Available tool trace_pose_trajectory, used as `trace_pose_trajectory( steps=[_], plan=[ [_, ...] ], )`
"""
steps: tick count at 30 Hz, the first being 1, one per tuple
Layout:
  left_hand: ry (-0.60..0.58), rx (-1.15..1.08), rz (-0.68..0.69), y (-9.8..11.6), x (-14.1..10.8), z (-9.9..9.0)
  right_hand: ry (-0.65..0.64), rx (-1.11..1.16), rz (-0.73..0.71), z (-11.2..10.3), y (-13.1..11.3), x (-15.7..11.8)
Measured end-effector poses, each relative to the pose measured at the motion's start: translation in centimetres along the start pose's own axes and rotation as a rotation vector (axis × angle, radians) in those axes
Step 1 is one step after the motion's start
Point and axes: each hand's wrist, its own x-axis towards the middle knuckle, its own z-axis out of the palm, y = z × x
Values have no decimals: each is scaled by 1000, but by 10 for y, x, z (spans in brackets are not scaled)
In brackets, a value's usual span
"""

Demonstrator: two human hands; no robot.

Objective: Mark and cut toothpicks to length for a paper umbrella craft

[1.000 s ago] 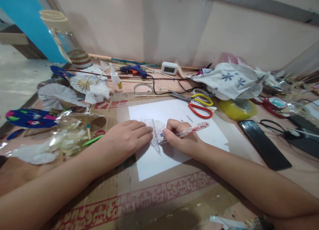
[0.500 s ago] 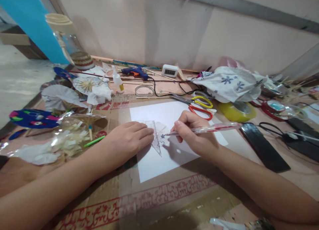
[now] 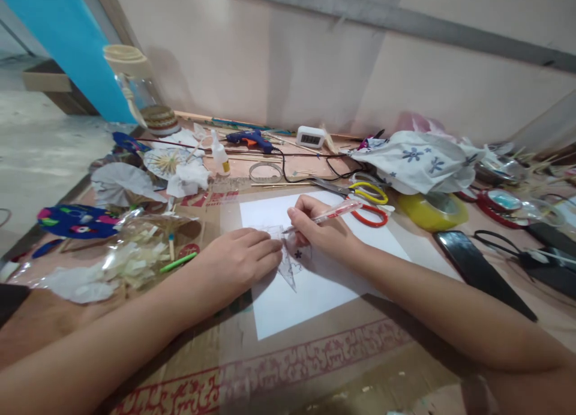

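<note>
My left hand (image 3: pixel 245 256) lies flat with its fingers over a clear plastic set square (image 3: pixel 287 270), pressing it down on a white sheet of paper (image 3: pixel 324 301). Under the set square's right edge shows a small pale rounded piece (image 3: pixel 305 261) with a dark flower on it. Pinched in my right hand (image 3: pixel 317 229) is a clear pen (image 3: pixel 337 211) with red markings. Its tip meets the upper part of the set square's edge, near my left fingertips; whether it touches the paper I cannot tell.
Scissors (image 3: pixel 371 214) with yellow and red handles lie behind the paper. To the right are a yellow tape roll (image 3: pixel 432 214) and a black phone (image 3: pixel 483 274). A glue bottle (image 3: pixel 220 154), a blue glue gun (image 3: pixel 249 140) and a white digital clock (image 3: pixel 310 137) sit at the back.
My right hand has moved left and up with the pen, from beside the dark flower to the set square's upper edge. My left hand stays on the set square; the view has shifted slightly.
</note>
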Motion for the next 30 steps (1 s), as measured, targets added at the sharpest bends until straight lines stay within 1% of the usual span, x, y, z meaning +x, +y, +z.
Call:
trace_pose_trajectory(
  steps=[3, 5, 9, 11, 16, 23, 30],
  plan=[
    [-18, 10, -4, 0, 0, 0, 38, 56, 19, 2, 9, -4],
    [-26, 12, -3, -1, 0, 0, 48, 31, 11, 0, 10, -7],
    [-22, 8, 1, -2, -1, 0, 38, -115, -11, -4, 7, -9],
    [-12, 7, 9, -2, -1, 0, 31, -152, -4, -4, 6, -9],
    [-8, -1, 5, -2, 0, 1, 5, -143, 32, -2, 5, -9],
    [-6, -2, 1, -2, 1, 0, -1, -211, -10, -2, 4, -9],
    [5, 2, 9, -2, -1, 3, -5, -186, -11, -2, 3, -9]
  ],
)
